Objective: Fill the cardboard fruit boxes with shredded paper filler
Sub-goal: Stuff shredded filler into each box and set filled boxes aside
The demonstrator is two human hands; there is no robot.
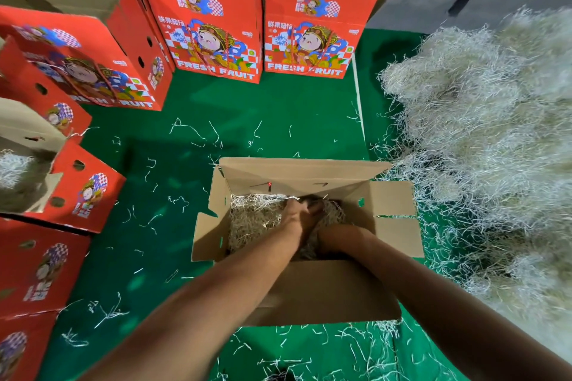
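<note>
Far left: glossy red printed fruit boxes [77, 71], flaps up, one [46, 182] showing pale filler inside. Centre: plain brown open box [309, 288] on green mat [263, 120], part-filled with wiry shredded paper [253, 219]. Left hand [297, 213] deep in box, pressed into shreds; finger curl hidden, grip unclear. Right hand [328, 238] buried beside it, grip unclear too. Far right: big fluffy heap of shreds [483, 148], loose strands scattered on mat.
</note>
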